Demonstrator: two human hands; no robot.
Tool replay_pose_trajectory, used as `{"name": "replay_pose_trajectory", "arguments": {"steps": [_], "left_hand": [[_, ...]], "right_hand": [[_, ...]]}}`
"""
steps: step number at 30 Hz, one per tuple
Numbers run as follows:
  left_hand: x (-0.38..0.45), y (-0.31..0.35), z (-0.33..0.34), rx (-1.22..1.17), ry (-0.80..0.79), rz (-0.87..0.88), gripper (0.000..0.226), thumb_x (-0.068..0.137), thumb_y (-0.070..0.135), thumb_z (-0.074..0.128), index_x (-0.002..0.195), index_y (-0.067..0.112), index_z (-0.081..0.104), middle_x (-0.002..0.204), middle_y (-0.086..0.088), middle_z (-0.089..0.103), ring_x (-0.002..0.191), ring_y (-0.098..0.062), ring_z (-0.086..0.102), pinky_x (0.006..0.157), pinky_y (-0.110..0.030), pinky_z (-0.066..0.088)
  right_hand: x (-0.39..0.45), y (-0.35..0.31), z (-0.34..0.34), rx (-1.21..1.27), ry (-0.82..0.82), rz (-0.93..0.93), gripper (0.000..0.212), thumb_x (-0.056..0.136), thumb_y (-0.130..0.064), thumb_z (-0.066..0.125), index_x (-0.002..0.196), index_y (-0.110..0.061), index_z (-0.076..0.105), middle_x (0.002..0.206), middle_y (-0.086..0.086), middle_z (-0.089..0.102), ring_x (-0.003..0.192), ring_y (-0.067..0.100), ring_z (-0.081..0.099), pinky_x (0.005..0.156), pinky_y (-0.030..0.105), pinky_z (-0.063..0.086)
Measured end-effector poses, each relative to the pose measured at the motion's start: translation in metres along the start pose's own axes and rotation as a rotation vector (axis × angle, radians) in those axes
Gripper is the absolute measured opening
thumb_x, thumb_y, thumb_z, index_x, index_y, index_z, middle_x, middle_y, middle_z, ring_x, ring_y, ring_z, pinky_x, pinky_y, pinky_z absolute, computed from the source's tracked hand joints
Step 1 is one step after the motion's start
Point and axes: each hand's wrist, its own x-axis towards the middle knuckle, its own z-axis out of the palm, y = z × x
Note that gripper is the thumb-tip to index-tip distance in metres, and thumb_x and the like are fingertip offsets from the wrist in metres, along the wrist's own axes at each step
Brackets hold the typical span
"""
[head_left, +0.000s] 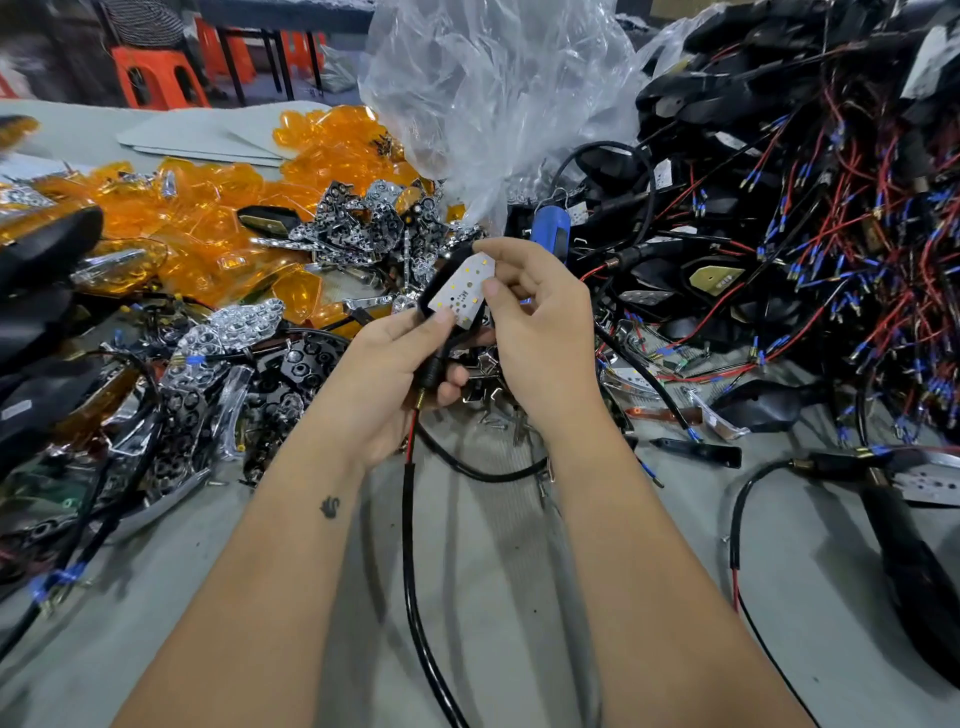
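Grey bench (493, 571) heaped with orange lenses (208, 223) and wiring (831, 234). Above it, the left hand (395, 374) grips a black housing (428, 299) and its cable (408, 519). The right hand (540, 332) is nearer and pinches the white LED board (465, 288) by its upper right edge, its long axis slanting up and right.

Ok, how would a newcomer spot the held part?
Below the clear plastic bag, left hand and right hand meet. They hold a white LED board in a black housing; its yellow chips set it apart from chrome reflectors and orange lenses.
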Motion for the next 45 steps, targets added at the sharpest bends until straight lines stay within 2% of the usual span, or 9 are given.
{"name": "replay_pose_trajectory", "arguments": {"steps": [2, 7, 12, 15, 24, 31, 35, 40, 45], "left_hand": [[0.000, 0.001, 0.001, -0.052, 0.006, -0.011, 0.016, 0.097, 0.024, 0.054, 0.098, 0.010, 0.061, 0.074, 0.002, 0.069, 0.048, -0.007, 0.051, 0.039, -0.014, 0.038], [0.000, -0.003, -0.001, 0.162, 0.046, 0.056, 0.010, 0.101, 0.022, 0.054, 0.104, 0.021, 0.064, 0.074, 0.013, 0.066, 0.049, -0.005, 0.047, 0.043, -0.016, 0.036], [-0.001, -0.009, 0.002, 0.305, 0.053, 0.140, 0.015, 0.103, 0.020, 0.053, 0.105, 0.031, 0.063, 0.071, 0.010, 0.055, 0.051, -0.005, 0.044, 0.043, -0.015, 0.035], [-0.001, -0.007, 0.003, 0.263, 0.060, 0.137, 0.019, 0.103, 0.015, 0.052, 0.102, 0.029, 0.064, 0.069, 0.010, 0.056, 0.050, -0.005, 0.045, 0.042, -0.015, 0.034], [0.000, -0.001, 0.004, -0.080, 0.042, 0.052, 0.022, 0.080, 0.024, 0.051, 0.099, 0.013, 0.054, 0.075, -0.001, 0.048, 0.048, -0.011, 0.041, 0.042, -0.021, 0.030], [0.002, 0.001, -0.001, 0.047, 0.253, 0.119, 0.011, 0.100, 0.022, 0.057, 0.105, 0.014, 0.063, 0.072, 0.001, 0.062, 0.049, -0.011, 0.049, 0.043, -0.021, 0.042], [0.002, 0.019, -0.023, -0.108, 0.402, 0.204, 0.017, 0.103, 0.022, 0.051, 0.114, 0.010, 0.056, 0.081, -0.005, 0.073, 0.049, -0.008, 0.049, 0.045, -0.018, 0.043], [-0.003, 0.035, -0.049, -0.276, 0.598, 0.297, 0.013, 0.103, 0.022, 0.052, 0.108, 0.010, 0.056, 0.078, -0.007, 0.073, 0.048, -0.011, 0.050, 0.045, -0.019, 0.042], [-0.005, 0.035, -0.049, -0.306, 0.597, 0.309, 0.011, 0.103, 0.021, 0.051, 0.106, 0.011, 0.056, 0.078, -0.007, 0.073, 0.049, -0.012, 0.050, 0.047, -0.020, 0.043]], "right_hand": [[0.000, -0.001, -0.002, 0.006, -0.010, -0.013, 0.035, 0.093, 0.003, 0.054, 0.102, -0.028, 0.066, 0.093, 0.005, 0.070, 0.087, 0.024, 0.064, 0.079, 0.052, 0.056], [-0.002, -0.001, 0.000, -0.062, -0.025, -0.058, 0.031, 0.089, 0.002, 0.058, 0.107, -0.019, 0.072, 0.087, -0.004, 0.068, 0.073, 0.003, 0.056, 0.068, 0.016, 0.046], [-0.007, 0.004, 0.006, -0.299, 0.062, -0.201, 0.031, 0.087, -0.007, 0.067, 0.115, -0.021, 0.072, 0.103, -0.011, 0.052, 0.095, 0.008, 0.048, 0.086, 0.024, 0.044], [-0.007, 0.005, 0.007, -0.261, 0.143, -0.215, 0.034, 0.082, -0.010, 0.073, 0.113, -0.025, 0.071, 0.112, -0.008, 0.043, 0.103, 0.013, 0.048, 0.092, 0.037, 0.048], [-0.008, 0.005, 0.007, -0.087, 0.070, -0.128, 0.025, 0.095, -0.016, 0.060, 0.110, -0.030, 0.073, 0.104, -0.010, 0.050, 0.083, -0.005, 0.052, 0.072, 0.009, 0.041], [-0.016, 0.006, 0.007, -0.402, -0.037, -0.340, 0.037, 0.096, -0.023, 0.053, 0.130, -0.033, 0.063, 0.109, -0.010, 0.048, 0.094, 0.008, 0.055, 0.078, 0.036, 0.053], [-0.015, 0.008, 0.006, -0.381, -0.063, -0.250, 0.047, 0.098, -0.026, 0.050, 0.143, -0.040, 0.044, 0.118, -0.016, 0.043, 0.096, 0.010, 0.055, 0.079, 0.041, 0.053], [-0.007, 0.014, 0.002, -0.622, 0.010, -0.147, 0.031, 0.096, -0.017, 0.054, 0.125, -0.019, 0.064, 0.117, 0.001, 0.056, 0.106, 0.021, 0.053, 0.091, 0.042, 0.045], [-0.011, 0.014, 0.007, -0.792, -0.177, -0.260, 0.039, 0.093, -0.028, 0.060, 0.132, -0.023, 0.061, 0.124, 0.003, 0.058, 0.118, 0.024, 0.048, 0.103, 0.040, 0.035]]}}
